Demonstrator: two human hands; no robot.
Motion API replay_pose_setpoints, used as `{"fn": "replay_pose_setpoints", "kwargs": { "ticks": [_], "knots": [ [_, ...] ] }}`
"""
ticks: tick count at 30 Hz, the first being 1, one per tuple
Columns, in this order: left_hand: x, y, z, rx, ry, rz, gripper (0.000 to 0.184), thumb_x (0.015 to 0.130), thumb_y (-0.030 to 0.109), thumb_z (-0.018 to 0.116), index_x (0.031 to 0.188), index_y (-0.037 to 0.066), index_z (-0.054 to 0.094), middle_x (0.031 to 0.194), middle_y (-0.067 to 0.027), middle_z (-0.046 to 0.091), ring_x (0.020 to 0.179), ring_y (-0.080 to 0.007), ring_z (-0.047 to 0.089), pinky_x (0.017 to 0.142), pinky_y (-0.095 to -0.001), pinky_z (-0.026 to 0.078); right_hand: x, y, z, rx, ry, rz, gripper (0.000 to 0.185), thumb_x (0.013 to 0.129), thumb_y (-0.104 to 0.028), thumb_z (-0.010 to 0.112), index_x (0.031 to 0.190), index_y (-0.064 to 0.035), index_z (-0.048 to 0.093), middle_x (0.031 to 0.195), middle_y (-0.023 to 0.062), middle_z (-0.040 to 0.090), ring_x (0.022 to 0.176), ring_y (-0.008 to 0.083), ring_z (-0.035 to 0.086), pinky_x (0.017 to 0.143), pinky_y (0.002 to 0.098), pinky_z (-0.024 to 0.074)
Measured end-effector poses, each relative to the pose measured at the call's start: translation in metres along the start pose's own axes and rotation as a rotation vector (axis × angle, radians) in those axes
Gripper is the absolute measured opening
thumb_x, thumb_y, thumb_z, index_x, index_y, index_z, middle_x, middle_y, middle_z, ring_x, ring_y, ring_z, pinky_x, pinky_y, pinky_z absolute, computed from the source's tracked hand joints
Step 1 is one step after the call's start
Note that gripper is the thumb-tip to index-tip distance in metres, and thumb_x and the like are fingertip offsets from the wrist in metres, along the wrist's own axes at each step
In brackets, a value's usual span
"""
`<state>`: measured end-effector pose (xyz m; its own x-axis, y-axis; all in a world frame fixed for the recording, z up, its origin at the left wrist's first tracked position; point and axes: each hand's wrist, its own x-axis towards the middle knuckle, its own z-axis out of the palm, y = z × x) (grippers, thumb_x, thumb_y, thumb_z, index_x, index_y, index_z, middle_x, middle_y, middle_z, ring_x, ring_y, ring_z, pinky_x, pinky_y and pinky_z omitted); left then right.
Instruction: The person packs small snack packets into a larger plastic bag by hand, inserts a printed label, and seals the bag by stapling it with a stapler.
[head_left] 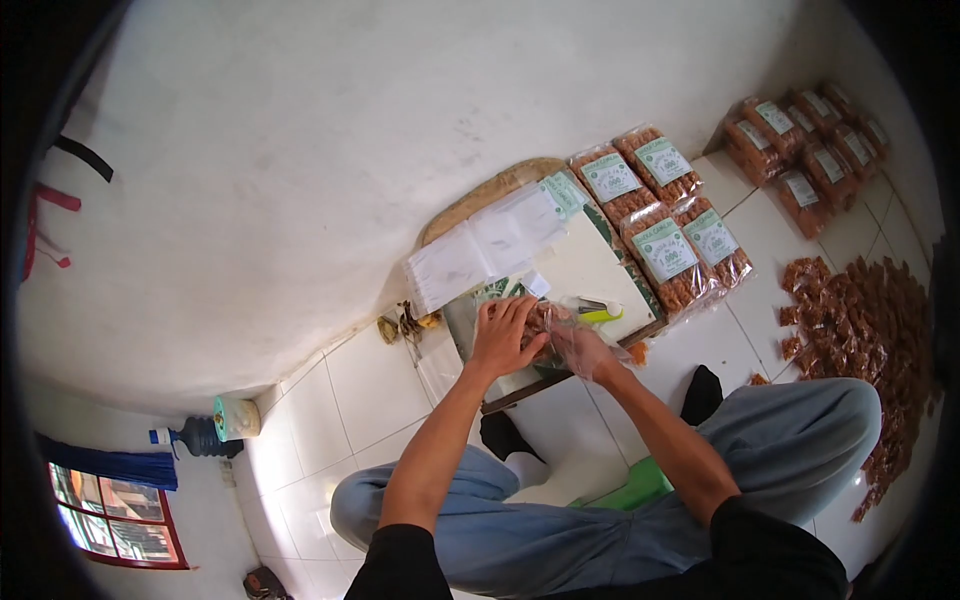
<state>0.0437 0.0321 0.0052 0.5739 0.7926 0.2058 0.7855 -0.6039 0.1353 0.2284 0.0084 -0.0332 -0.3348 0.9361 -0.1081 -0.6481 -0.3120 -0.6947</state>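
Hands meet above the near edge of the tabletop (605, 265). The left hand (505, 335) has its back up, fingers half curled and thumb pointing toward the tabletop's right side; its fingertips reach the crumpled clear bag (568, 328), but whether they pinch it I cannot tell. The right hand (588, 352) shows through that same plastic, which covers it about to the wrist; whether it sits inside the bag or behind it, and how far its fingers spread, is hidden.

The bag is over the tabletop's near edge, its long axis slanting from the left fingertips toward the tabletop's near right corner. The right hand is the nearer one, along most of that length, while the left hand meets the bag from the tabletop's left side.

Toward the tabletop's near right corner lies a tool (602, 314) with a green handle. Flat bags (470, 255) cover the tabletop's far left part, with green labels (565, 195) at their right end. Four labelled packs (665, 258) line the tabletop's right edge. Farther right of it, on the floor (765, 240), are a stack (832, 165) of similar packs and a pile (870, 330) of reddish-brown pieces.
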Motion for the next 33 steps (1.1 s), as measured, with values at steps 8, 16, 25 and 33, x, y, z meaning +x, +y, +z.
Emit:
{"fn": "replay_pose_setpoints", "kwargs": {
  "ticks": [8,16,25,33],
  "knots": [
    [-0.002,-0.005,0.006,-0.096,0.005,-0.103,0.077,0.084,0.047,0.064,0.141,0.003,0.037,0.128,-0.0134,0.054,0.121,-0.0294,0.048,0.106,-0.0477,0.027,-0.017,-0.010,-0.014,-1.170,0.361,-0.114,0.025,0.095,-0.021,0.060,0.106,0.0009,0.064,0.086,0.0134,0.069,0.075,0.0189,0.064,0.071,0.0325,0.0508],
    [-0.002,-0.008,0.006,-0.167,0.005,-0.086,0.082,0.083,0.048,0.066,0.142,0.000,0.034,0.124,-0.0163,0.057,0.117,-0.0313,0.051,0.107,-0.0458,0.027,0.003,0.018,-0.034,-1.072,0.309,-0.238,0.025,0.095,-0.020,0.061,0.110,-0.0003,0.068,0.080,0.0041,0.067,0.060,0.0101,0.057,0.053,0.0265,0.0460],
    [0.002,-0.004,0.005,-0.144,-0.007,-0.005,0.070,0.086,0.052,0.059,0.134,0.003,0.046,0.129,-0.0142,0.053,0.120,-0.0288,0.048,0.106,-0.0446,0.027,0.019,0.019,-0.028,-0.861,0.374,0.004,0.028,0.096,-0.025,0.058,0.095,-0.0014,0.072,0.060,0.0068,0.061,0.045,0.0134,0.056,0.044,0.0286,0.0428],
    [0.005,-0.006,0.010,-0.095,-0.067,-0.001,0.084,0.084,0.063,0.056,0.141,0.004,0.039,0.139,-0.0136,0.045,0.129,-0.0298,0.042,0.110,-0.0463,0.024,0.035,0.009,-0.019,-1.241,0.294,-0.155,0.032,0.095,-0.025,0.057,0.082,0.0020,0.068,0.061,0.0142,0.061,0.051,0.0194,0.062,0.047,0.0340,0.0482]
  ]
}}
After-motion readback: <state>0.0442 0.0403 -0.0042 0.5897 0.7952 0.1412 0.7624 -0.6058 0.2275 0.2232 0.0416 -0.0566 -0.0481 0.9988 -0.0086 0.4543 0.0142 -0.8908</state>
